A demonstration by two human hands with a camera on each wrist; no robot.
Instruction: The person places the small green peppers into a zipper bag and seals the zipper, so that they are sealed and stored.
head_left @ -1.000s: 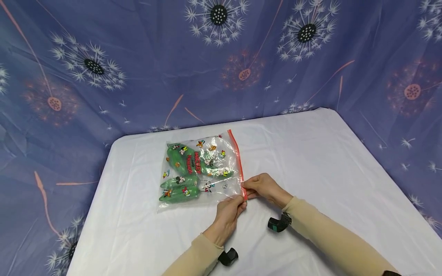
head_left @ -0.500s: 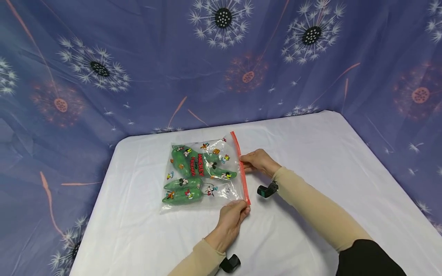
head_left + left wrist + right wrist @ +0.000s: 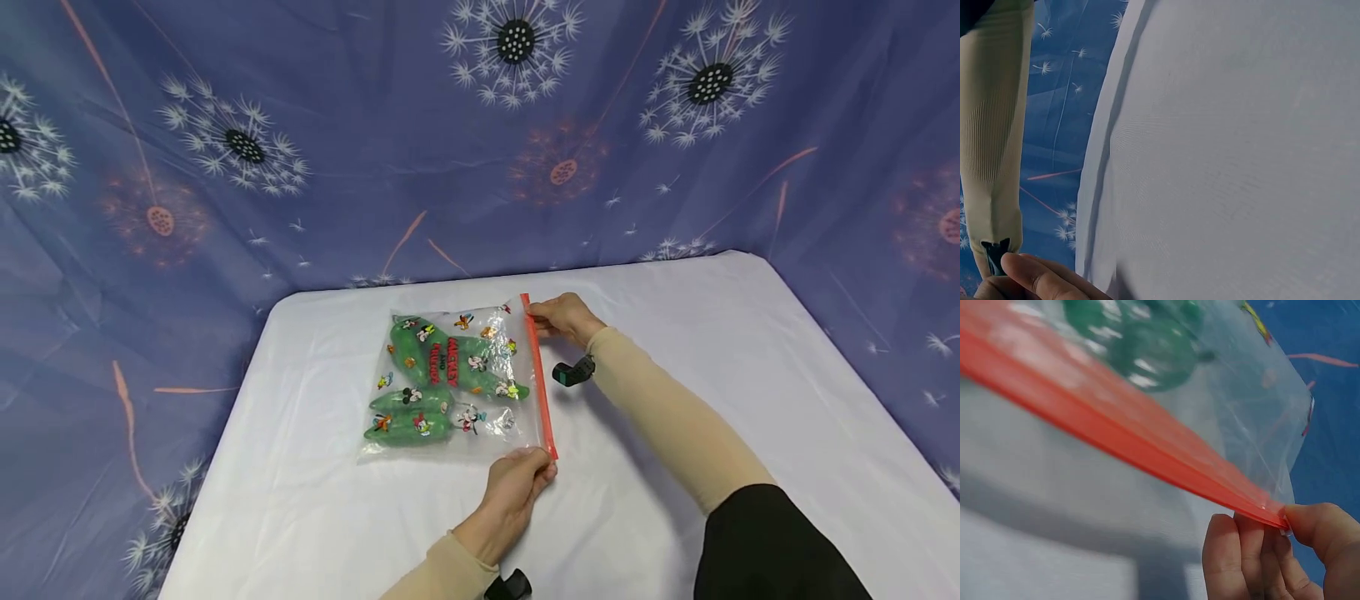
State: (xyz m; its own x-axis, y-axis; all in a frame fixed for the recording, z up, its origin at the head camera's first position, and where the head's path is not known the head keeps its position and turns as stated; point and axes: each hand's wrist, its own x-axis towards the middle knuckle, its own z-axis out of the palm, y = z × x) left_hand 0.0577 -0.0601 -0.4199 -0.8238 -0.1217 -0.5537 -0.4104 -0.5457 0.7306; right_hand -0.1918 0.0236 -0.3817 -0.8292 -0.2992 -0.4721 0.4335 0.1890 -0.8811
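Note:
A clear zip bag (image 3: pixel 495 450) printed with cartoon figures lies on the white table, its red zip strip (image 3: pixel 542 383) along the right side. Inside show several glossy green, long, tapered objects (image 3: pixel 408 427). My left hand (image 3: pixel 513 492) pinches the strip's near end between thumb and fingers. At the far end my right hand (image 3: pixel 567 317) pinches the other corner. In the right wrist view, thumb and fingertips (image 3: pixel 1310 520) meet on the red strip, which slants away to the left. Only part of the left fingers (image 3: pixel 1047 281) shows in the left wrist view.
White cloth (image 3: pixel 300 517) covers the table. Behind it and at both sides hangs a blue curtain (image 3: pixel 360 150) with dandelion prints. A small black camera mount (image 3: pixel 573 372) sits at the right wrist, another (image 3: pixel 510 585) at the left.
My right hand has slid away from the left hand along the red strip, from the near end to the far corner. The left hand keeps its pinch on the near corner.

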